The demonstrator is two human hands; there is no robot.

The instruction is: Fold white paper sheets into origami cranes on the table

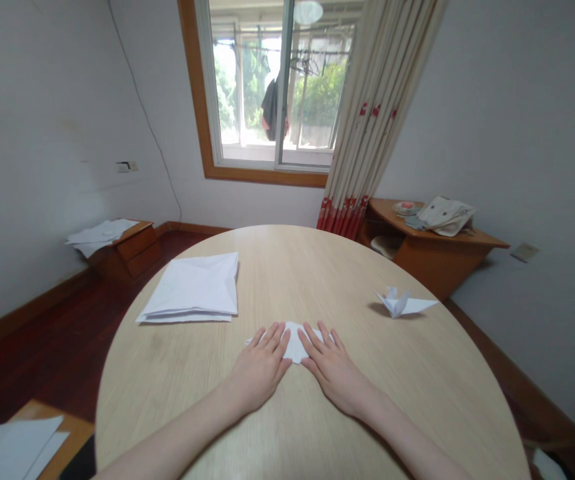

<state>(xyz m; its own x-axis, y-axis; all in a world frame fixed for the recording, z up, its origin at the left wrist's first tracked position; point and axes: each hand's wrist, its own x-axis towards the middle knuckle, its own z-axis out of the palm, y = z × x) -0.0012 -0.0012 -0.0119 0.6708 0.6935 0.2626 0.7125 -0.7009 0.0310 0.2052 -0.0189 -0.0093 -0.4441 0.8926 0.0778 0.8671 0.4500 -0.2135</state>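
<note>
A small folded white paper point(295, 341) lies flat on the round wooden table point(317, 267), near the front middle. My left hand point(261, 367) rests flat on its left part with fingers stretched out. My right hand point(331, 365) lies flat on its right part, fingers spread. Both hands press down on the paper and hide most of it. A finished folded paper figure with wings point(401, 303) stands on the table to the right. A stack of creased white sheets point(192, 290) lies on the table to the left.
A wooden corner desk point(447, 250) with a bag and a dish stands at the right wall by the curtain point(372, 113). A low cabinet with papers point(117, 243) sits at the left wall. More white paper point(12, 447) lies at the bottom left. A window point(272, 87) is behind.
</note>
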